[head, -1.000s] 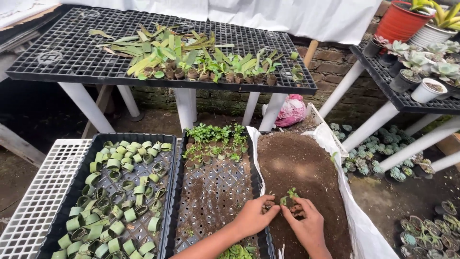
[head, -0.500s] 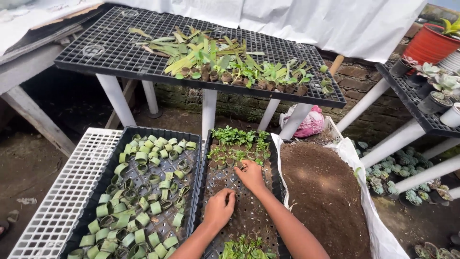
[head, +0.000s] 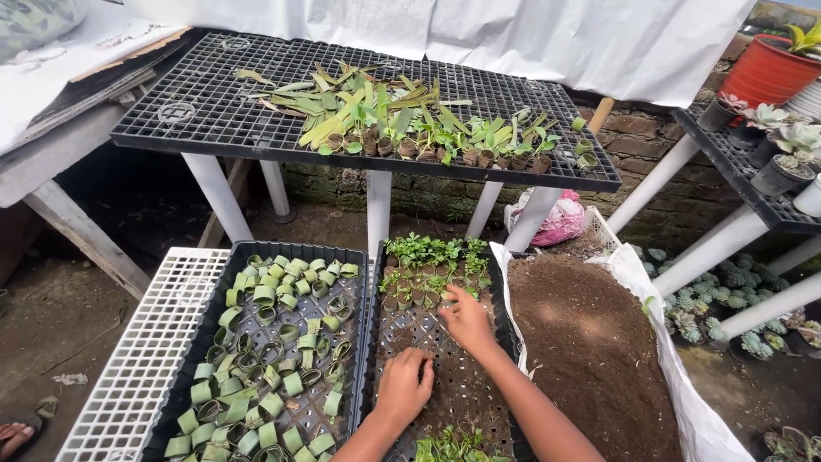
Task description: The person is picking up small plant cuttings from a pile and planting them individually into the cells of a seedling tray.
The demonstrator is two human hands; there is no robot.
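Right hand [head: 466, 318] reaches far into black seedling tray [head: 505, 342], fingers curled at potted seedlings [head: 432, 278], prob. pinching one, can't tell. Left hand [head: 404, 385] rests nearer, fingers bent on tray. Soil sack [head: 590, 351] right; leaf-ring tray [head: 214, 316] left.

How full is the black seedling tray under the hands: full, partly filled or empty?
Partly filled. The black seedling tray holds seedlings at its far end; its middle is bare under both hands.

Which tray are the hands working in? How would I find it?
Look on the ground below the black mesh table. Two black trays sit side by side; it is the right tray, next to the soil sack. It holds tiny seedlings, not green leaf rings.
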